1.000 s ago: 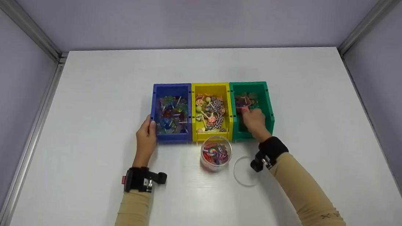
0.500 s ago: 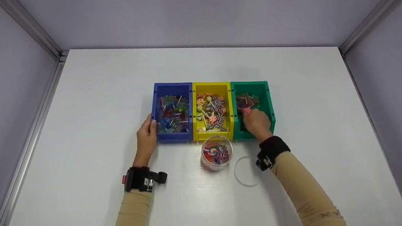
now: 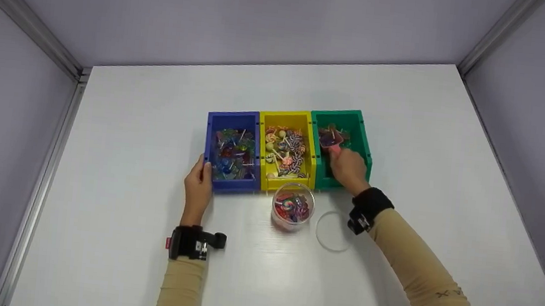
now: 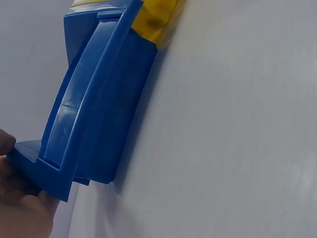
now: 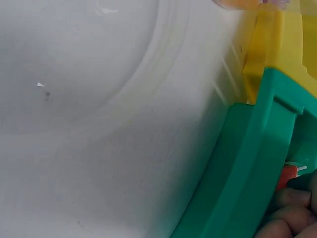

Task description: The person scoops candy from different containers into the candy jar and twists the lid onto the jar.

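Observation:
My left hand grips the near-left edge of the blue bin, thumb on the wall's inner side. In the left wrist view the blue bin shows its front lip, with the hand at its corner. My right hand holds a pink scoop by its handle inside the green bin. Wrapped lollipops lie in the scoop's bowl and around it. In the right wrist view, curled fingers show behind the green bin's wall; the scoop is mostly hidden there.
The yellow bin between the other two holds swirl lollipops and striped candies. A clear plastic tub with wrapped candies stands before it. A clear round lid lies on the white table to the tub's right.
The right hand has shifted slightly, and the scoop's bowl, with lollipops in it, now shows more plainly in the green bin. The left hand, tub and lid stay put.

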Available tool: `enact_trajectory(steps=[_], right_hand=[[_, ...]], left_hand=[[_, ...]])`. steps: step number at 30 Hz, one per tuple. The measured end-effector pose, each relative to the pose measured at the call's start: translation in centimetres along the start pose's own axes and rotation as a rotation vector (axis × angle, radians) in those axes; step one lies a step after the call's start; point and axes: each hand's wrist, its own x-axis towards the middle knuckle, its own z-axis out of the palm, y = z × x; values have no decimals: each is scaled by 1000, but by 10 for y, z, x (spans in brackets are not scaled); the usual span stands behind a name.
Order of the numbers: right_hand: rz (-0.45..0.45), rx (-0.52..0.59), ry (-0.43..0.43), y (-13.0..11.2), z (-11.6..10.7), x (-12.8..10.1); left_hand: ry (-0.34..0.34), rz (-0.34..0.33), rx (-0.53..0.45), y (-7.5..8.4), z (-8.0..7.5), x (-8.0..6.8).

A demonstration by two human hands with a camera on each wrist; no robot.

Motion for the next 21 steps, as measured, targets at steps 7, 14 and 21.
enact_trajectory(steps=[7,14,21], right_hand=[[-35,49,46,1,-1,-5],[-12,127,55,1,1,-12],[-10,169,97,7,5,-16]], left_hand=[[-12,-29,-12,-1,-2,0],[14,4,2,-1,-2,0],[5,-1,-3,-1,-1,0]])
